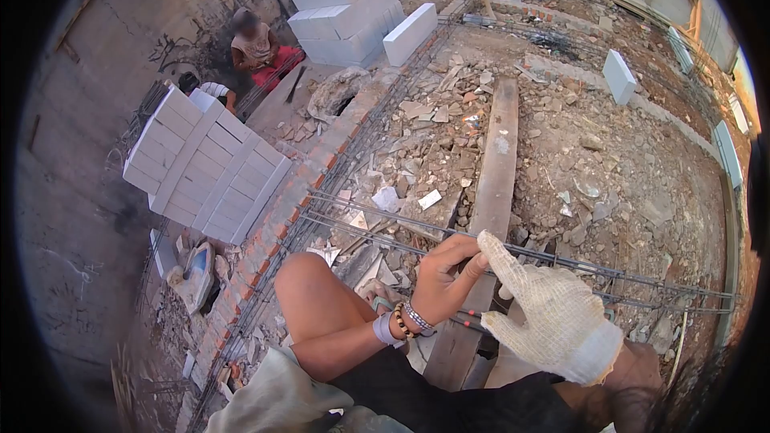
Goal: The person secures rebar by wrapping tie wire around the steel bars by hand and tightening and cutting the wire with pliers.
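Observation:
My left hand (449, 273), bare with bracelets at the wrist, is closed, its thumb and fingers drawn together against the tip of the gloved index finger. I cannot make out what, if anything, is pinched there. My right hand (553, 313) wears a cream knitted glove, its index finger and thumb stretched apart toward the left hand; the other fingers are mostly hidden. Just left of the gloved thumb, the red tips (467, 321) of a thin tool show. Both hands are over a long reinforcing-bar frame (593, 269) that crosses the view just beyond them.
A wooden plank (496, 160) runs away over broken rubble (433, 136). Stacks of white blocks (208, 164) stand left, beside a brick footing (265, 252) with rebar along it. A person (255, 48) sits by the back wall; another is bent behind the blocks.

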Tool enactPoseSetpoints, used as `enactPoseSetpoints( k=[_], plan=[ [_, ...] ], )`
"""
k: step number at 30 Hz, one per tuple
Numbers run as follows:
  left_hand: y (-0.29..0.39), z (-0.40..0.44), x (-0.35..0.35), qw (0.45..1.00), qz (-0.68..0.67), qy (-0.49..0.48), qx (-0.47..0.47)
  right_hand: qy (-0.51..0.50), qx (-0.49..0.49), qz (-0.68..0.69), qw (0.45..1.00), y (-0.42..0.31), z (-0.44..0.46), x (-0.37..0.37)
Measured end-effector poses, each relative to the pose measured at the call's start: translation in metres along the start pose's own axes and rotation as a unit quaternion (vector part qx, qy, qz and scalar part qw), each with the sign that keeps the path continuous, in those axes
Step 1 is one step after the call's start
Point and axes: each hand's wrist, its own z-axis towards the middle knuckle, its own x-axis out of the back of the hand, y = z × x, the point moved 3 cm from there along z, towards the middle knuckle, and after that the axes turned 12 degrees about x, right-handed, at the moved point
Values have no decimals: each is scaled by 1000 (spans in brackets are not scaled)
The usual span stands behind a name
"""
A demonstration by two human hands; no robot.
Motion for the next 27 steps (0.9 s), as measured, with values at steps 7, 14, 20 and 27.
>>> enactPoseSetpoints(
  k=[7,14,20,27],
  plan=[
    [-6,2,-3,996,-76,5,55,-11,-40,7,999,5,3,0],
    [-10,-6,-3,985,-143,-37,88,-53,-60,196,977,11,2,4],
    [5,-8,3,994,-98,-33,31,-47,-39,218,974,8,0,6],
    [1,-6,7,998,-37,-15,39,-54,-13,213,976,3,1,0]
  ],
)
